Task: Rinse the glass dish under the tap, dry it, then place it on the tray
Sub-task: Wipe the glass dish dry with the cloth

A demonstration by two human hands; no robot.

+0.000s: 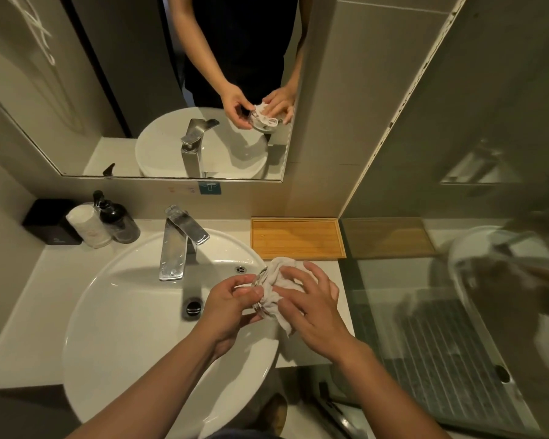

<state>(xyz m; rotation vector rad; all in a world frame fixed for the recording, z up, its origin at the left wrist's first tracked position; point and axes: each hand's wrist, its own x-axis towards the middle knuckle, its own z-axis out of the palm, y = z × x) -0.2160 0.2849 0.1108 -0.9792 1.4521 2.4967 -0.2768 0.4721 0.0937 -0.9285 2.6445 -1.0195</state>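
**Drying stage: tray lies beyond the right hand**

The bamboo tray sits bare on the white counter, beyond the basin rim, long axis left-right. The right hand is nearer it, pressing a white cloth into the glass dish. The left hand clamps the dish rim over the basin's right edge.

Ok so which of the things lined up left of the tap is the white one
The rolled white towel, in the middle of the three. The black box on its left and the dark pump bottle on its right, nearest the tap, are both dark.
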